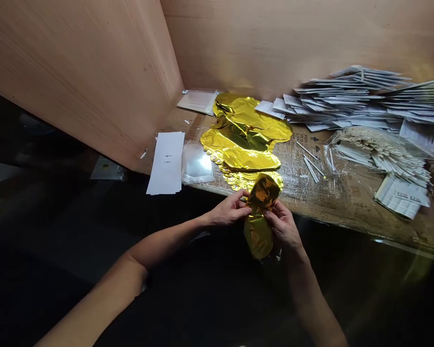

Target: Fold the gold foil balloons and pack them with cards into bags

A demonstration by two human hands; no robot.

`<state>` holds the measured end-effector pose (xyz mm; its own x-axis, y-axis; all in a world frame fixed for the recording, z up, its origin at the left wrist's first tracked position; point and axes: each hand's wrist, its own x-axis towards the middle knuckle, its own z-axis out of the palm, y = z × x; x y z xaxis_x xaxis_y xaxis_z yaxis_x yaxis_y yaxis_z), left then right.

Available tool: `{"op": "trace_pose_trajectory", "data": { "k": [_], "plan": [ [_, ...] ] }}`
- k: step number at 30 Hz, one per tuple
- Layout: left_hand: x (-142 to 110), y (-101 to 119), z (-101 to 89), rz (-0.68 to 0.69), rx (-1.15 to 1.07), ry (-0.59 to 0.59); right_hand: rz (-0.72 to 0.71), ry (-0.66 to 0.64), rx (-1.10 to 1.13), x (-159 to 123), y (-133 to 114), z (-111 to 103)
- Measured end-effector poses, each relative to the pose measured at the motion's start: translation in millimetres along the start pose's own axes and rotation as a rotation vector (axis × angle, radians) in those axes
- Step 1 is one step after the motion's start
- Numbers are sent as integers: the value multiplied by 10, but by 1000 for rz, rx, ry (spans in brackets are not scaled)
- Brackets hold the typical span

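as the two hands meet just over the front edge of the table [342, 205], the left hand [231, 209] pinches a folded gold foil balloon [259, 219] from one side, its fingers closed narrowly on the foil, while the right hand [282, 224] grips the same bundle from the other side with its fingers curled over it. the balloon is shiny and creased, doubled into a narrow, lumpy roll with dark folds across its mirror-gold surface. its long axis runs nearly upright in the head view, leaning only a little, with the rounded upper end pointing toward the table and the lower end hanging toward the person. a heap of flat gold foil balloons [244, 140] lies beyond the hands, with clear plastic bags [197, 164] and white paper sheets [165, 164] to its left. to its right are loose white sticks [311, 166], a plastic-wrapped bundle of white sticks [379, 159], a printed leaflet [401, 196] and a large pile of printed papers [354, 96]. wooden panels [75, 82] meet in a corner behind.
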<state>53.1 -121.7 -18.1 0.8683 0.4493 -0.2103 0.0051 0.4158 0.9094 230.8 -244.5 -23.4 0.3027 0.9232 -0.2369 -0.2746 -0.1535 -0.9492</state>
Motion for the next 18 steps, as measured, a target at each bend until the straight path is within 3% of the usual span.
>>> {"op": "trace_pose_trajectory", "data": {
  "k": [4,8,11,13,16,18],
  "plan": [
    [-24,83,-36,121,170,89,-92,32,4,75,46,56],
    [-74,105,-25,94,184,78,-171,52,-63,131,53,29],
    [-102,56,13,123,286,128,-86,47,-13,154,-9,-24],
    [-96,7,29,172,320,189,-16,-35,2,152,-41,-40],
    [-62,-45,41,216,231,271,61,-138,-63,134,-28,2],
    [-46,-56,49,159,111,215,70,-108,-69,119,6,53]
  ]
}}
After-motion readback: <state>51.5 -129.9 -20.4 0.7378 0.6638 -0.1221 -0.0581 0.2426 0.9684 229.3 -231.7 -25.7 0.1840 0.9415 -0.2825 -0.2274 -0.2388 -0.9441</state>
